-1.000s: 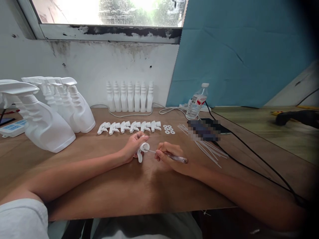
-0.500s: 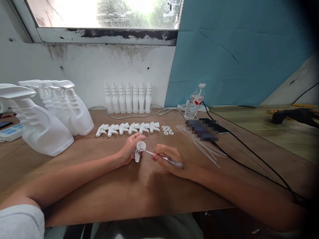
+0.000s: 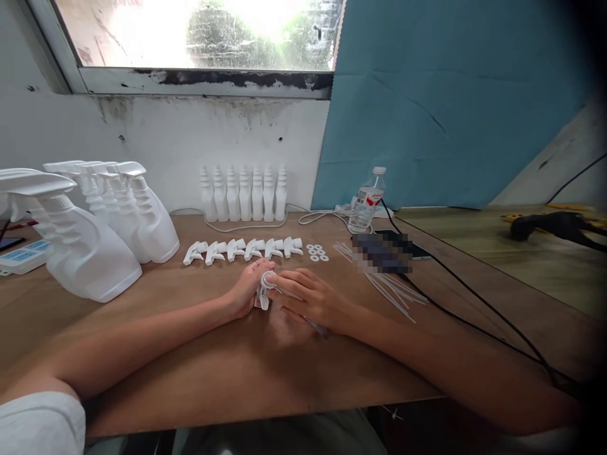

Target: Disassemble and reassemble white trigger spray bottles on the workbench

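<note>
My left hand [image 3: 246,287] is closed around a white spray trigger head [image 3: 264,299], its round collar turned up toward me. Fingertips of my right hand [image 3: 317,300] touch that collar. A thin screwdriver-like tool [image 3: 315,325] with a clear, greyish handle is tucked under the right hand's fingers, its metal shaft partly hidden by them. Just beyond the hands, several white trigger heads [image 3: 237,249] lie in a row. To their right are several small white ring washers [image 3: 317,253].
White spray bottles [image 3: 102,253] with heads fitted stand at the left; several slim white bottles [image 3: 244,196] line the wall. At the right are a water bottle [image 3: 367,205], thin white tubes [image 3: 391,294], a blurred-out item [image 3: 382,253] and black cables [image 3: 478,291]. The brown table [image 3: 227,385] ends near me.
My right hand has moved left onto the trigger head's collar, fingers now extended over it. The tool has swung down beneath the hand. The whole view has shifted slightly.
</note>
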A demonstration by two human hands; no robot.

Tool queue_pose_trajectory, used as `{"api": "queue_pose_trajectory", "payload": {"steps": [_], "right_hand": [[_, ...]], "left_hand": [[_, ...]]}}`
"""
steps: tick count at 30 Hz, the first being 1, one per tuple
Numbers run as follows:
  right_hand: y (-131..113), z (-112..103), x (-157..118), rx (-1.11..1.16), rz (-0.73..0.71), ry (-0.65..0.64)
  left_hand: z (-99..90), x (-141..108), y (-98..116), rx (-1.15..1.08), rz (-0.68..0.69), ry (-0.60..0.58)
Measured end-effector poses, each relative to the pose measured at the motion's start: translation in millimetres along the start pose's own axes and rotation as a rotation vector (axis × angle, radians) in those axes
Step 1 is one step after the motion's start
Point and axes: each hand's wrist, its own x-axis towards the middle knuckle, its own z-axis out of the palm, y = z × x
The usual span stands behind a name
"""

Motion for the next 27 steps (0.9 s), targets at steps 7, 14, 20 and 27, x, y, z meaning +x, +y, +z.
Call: {"api": "queue_pose_trajectory", "payload": {"steps": [7, 14, 20, 27], "right_hand": [[2, -5, -1, 0.032, -0.094, -0.008], [18, -26, -10, 0.159, 0.209, 0.055], [60, -27, -35, 0.384, 0.843, 0.192], [97, -14, -57, 0.845, 1.308, 0.264]], "left_hand": [[0.5, -1, 1, 0.007, 0.014, 0.003], [3.3, -2, 1, 0.073, -0.002, 0.038], [4.7, -3, 2, 0.073, 0.027, -0.003], [6.0, -6, 5, 0.091, 0.010, -0.023]]}}
